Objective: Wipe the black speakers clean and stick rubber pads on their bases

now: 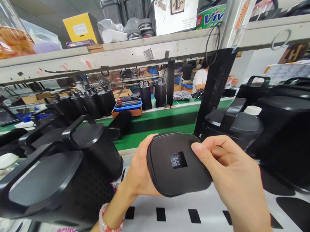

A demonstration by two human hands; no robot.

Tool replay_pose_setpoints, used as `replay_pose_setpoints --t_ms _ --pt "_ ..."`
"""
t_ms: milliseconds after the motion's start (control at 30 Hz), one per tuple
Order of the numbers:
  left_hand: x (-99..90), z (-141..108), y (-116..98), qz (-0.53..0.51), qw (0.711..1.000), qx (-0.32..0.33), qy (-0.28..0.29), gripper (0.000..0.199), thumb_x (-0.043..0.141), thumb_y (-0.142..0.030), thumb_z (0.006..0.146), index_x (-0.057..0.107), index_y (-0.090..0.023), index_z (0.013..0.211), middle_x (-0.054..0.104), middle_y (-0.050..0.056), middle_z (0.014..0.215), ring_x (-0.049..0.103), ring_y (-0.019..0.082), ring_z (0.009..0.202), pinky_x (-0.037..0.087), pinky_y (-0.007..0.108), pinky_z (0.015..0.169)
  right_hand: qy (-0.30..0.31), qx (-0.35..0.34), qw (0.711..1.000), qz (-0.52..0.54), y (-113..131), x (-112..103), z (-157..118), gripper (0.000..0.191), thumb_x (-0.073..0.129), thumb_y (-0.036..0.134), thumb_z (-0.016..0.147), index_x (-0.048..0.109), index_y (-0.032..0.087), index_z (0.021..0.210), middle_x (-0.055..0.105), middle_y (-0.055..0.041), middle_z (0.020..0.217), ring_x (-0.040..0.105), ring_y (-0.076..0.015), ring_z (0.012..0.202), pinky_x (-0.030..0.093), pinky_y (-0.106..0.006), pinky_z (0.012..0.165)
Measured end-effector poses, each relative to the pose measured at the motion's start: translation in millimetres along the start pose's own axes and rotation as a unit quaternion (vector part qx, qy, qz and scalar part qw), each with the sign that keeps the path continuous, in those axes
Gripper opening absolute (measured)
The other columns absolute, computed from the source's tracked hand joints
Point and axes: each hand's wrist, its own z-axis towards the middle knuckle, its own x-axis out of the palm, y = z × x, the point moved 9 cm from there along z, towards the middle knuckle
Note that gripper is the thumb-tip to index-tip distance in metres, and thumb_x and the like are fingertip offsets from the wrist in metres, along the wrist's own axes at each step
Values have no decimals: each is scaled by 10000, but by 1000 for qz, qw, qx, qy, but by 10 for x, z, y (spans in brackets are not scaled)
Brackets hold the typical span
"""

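Black unit (pixel 165 179) raised over the white counter (pixel 173 229), its small label (pixel 178 160) turned toward the wearer.
The left hand (pixel 139 170) wraps its side, probably bearing the weight so the right hand (pixel 232 174) has the flat face within reach; the right thumb rests near the upper right corner, fingers curled, though whether they pinch the rim I cannot tell. Black canisters with handles (pixel 94 139) crowd the left, more (pixel 234 121) the right, likely limiting elbow room, and a dark post (pixel 215 94) blocks part of the green strip (pixel 175 122) beyond.
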Motion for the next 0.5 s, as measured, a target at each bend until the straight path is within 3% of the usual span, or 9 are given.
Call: replay_pose_setpoints --t_ms 300,500 --pt "-11 17 -32 -5 1000 23 -7 1401 898 -559 419 117 -208 1528 540 197 1321 618 364 1170 570 480 949 -2 -1 1000 -15 12 5 -16 324 768 491 740 595 222 694 607 26 551 513 -101 456 379 -182 384" --pt "2 1 -30 -8 1000 22 0 1346 869 -584 473 121 -209 1527 523 213 1341 611 372 1180 565 482 950 -42 34 998 -19 36 -16 -73 287 768 451 737 598 224 689 599 32 575 520 -105 505 413 -188 443"
